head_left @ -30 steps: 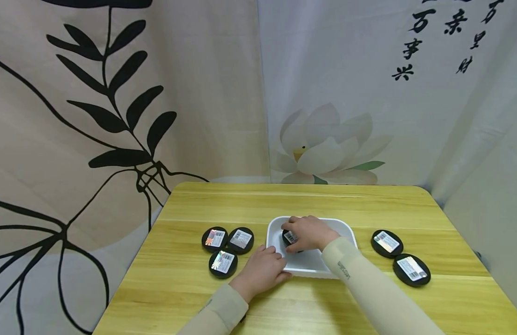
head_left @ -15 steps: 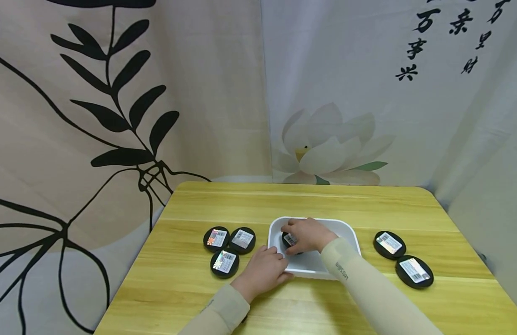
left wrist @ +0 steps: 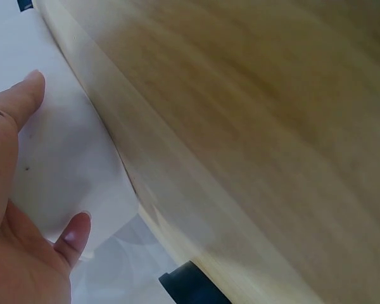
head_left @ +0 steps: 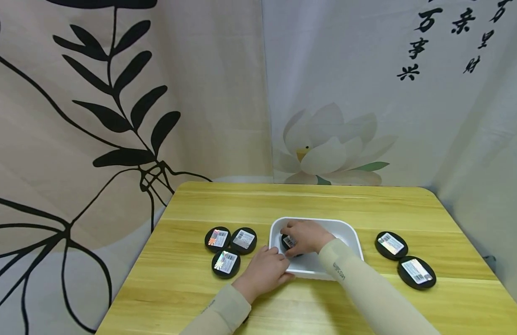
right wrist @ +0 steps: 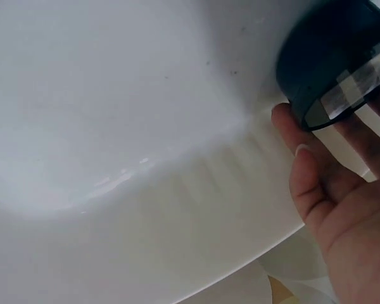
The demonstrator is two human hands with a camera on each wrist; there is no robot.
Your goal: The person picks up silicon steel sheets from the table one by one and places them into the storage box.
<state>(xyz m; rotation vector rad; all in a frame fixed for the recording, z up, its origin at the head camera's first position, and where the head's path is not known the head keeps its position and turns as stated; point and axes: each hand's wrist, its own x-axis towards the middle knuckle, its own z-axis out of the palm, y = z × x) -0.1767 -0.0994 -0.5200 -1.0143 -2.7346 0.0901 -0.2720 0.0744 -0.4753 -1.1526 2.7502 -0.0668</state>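
In the head view a white tray stands mid-table. Inside its left end is a black round container with a white barcode label. My right hand reaches over the tray and grips this container, fingers on its far side and thumb nearer me. The right wrist view shows the dark container against the fingers, partly cut off by the frame. My left hand lies at the tray's near left corner. Its spread thumb and finger touch the tray's outer wall in the left wrist view.
Three similar black containers, one, another and a third, sit left of the tray. Two more, one and one, lie to the right. A dark edge peeks from under the left sleeve.
The whole head view has shifted slightly, so the things on the table appear a little further right. Both hands keep their places at the tray and the container.
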